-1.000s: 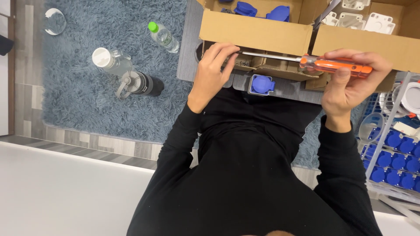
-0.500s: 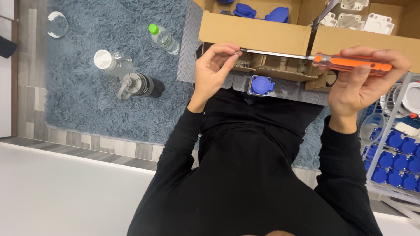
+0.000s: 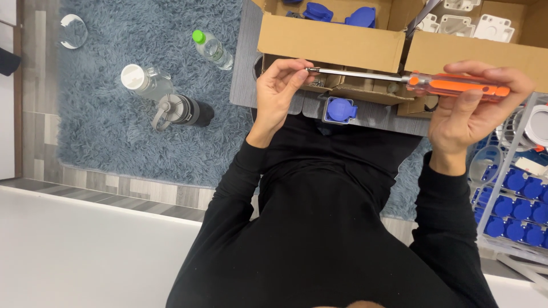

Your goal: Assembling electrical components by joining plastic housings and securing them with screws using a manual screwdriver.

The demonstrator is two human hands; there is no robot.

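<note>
Right hand: at 3 o'clock, fingers wrapped round the orange handle of the screwdriver, which lies level.
Left hand: at 12 o'clock, fingers pinched narrow on the metal tip of the screwdriver shaft.
Screwdriver: held across the front of the boxes, tip toward 9 o'clock, handle toward 3 o'clock, above the table edge.
Left box: brown cardboard, open, at 12 o'clock; blue parts inside.
Right box: brown cardboard, open, at 1 o'clock; white plastic parts inside.
Blue socket: square with a round lid, on the table just below the shaft.
Rack: at 4 o'clock, white wire, rows of blue round parts.
Rug: grey-blue, shaggy, at 10 o'clock.
Bottles: clear one with a green cap, clear one with a white lid, dark one with a grey lid, all lying on the rug.
</note>
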